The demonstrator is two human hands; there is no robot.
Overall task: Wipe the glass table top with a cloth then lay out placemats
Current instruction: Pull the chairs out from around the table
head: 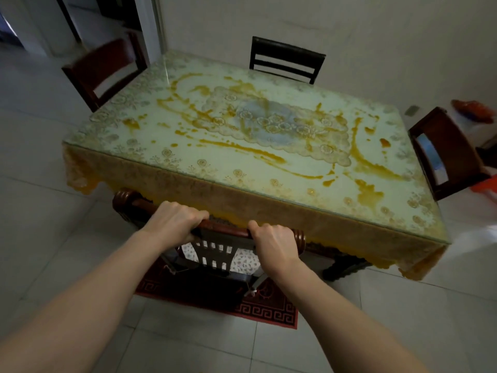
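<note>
The task looks not yet begun, as far as I can judge. The glass table top [269, 146] shows many orange-yellow smears and streaks, from the far corner down to the near right corner, so the wiping is still to do. No cloth and no placemats are visible anywhere, so all of that is left too.

The table top lies just beyond the fingers and above them, and it spreads away to both sides. A lace tablecloth [188, 189] is under the glass, and its golden edge hangs down right in front of the knuckles.

Both hands are on the top rail of a wooden chair [215, 232] which is pushed against the near side of the table. The left hand [172, 219] grips the rail toward its left end, fingers pressed together and curled over the wood. The right hand [274, 243] grips the rail near its right end in the same way, with the thumb lying along the rail toward the other hand.

I suppose the chair must be moved away first, to reach the glass. Under the chair lies a red rug [269, 308].
</note>
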